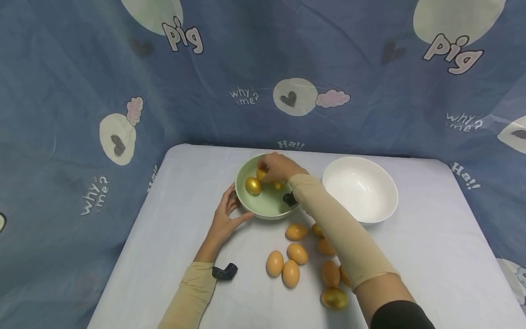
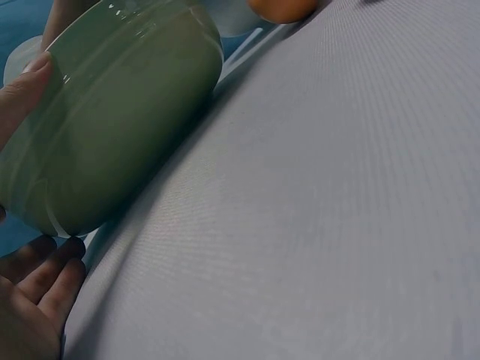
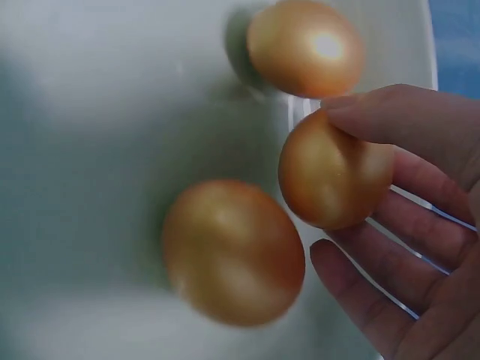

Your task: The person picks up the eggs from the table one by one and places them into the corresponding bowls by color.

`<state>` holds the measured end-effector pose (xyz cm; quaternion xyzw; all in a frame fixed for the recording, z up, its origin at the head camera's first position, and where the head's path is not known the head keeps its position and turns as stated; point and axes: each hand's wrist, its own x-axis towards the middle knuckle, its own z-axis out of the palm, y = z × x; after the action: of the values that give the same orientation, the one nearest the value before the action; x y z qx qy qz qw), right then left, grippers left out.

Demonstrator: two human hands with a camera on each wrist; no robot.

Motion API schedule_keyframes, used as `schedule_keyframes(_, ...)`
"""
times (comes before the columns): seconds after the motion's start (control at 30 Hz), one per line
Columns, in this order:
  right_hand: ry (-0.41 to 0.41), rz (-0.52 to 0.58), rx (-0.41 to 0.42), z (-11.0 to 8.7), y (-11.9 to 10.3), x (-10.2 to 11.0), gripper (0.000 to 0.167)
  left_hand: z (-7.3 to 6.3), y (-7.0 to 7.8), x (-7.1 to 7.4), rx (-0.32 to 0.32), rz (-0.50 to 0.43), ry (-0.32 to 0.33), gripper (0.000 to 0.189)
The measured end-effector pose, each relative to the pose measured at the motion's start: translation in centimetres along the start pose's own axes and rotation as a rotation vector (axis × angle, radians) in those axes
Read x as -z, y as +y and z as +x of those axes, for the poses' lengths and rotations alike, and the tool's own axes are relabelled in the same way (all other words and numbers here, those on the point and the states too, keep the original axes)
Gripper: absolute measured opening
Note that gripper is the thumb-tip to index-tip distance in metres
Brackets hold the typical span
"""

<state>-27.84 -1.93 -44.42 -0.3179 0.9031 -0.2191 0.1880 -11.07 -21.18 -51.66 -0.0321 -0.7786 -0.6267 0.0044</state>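
Observation:
A pale green bowl [image 1: 267,208] stands toward the back of the table. My right hand [image 1: 281,167] reaches into it and pinches a golden egg [image 3: 335,171] between thumb and fingers, against the bowl's inner wall. Two more golden eggs lie in the bowl: a golden egg [image 3: 234,253] beside the fingertips and another golden egg [image 3: 306,48] past the thumb. My left hand [image 1: 223,219] is spread against the bowl's near left side. Its thumb [image 2: 26,86] touches the bowl near the rim, and its fingers [image 2: 60,289] lie low by the base.
To the right of the green bowl stands a white bowl [image 1: 361,189]. Several brown eggs [image 1: 291,274] lie on the white-covered table [image 1: 242,301], with a golden egg [image 1: 334,298] near the front. My right forearm partly covers some. A patterned blue cloth [image 1: 230,59] hangs behind.

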Motion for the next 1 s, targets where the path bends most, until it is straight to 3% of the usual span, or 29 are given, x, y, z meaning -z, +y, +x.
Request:
schedule_keyframes(0.2,-0.009,-0.114,0.001,0.5,0.1,-0.7,0.034,0.0,-0.1,0.0,0.001,0.002,0.0,0.104)
schedule_keyframes(0.53,-0.017,-0.121,-0.002,0.7,0.5,-0.9,0.04,0.0,0.0,-0.1,0.007,0.013,0.003,0.104)
schedule_keyframes(0.73,-0.027,-0.058,0.005,0.2,0.8,-0.4,0.041,0.0,0.1,0.0,0.008,0.014,0.001,0.104)
schedule_keyframes(1.0,0.02,0.046,0.049,-1.6,0.5,0.7,0.046,0.0,0.1,0.0,0.016,0.015,-0.004,0.104)
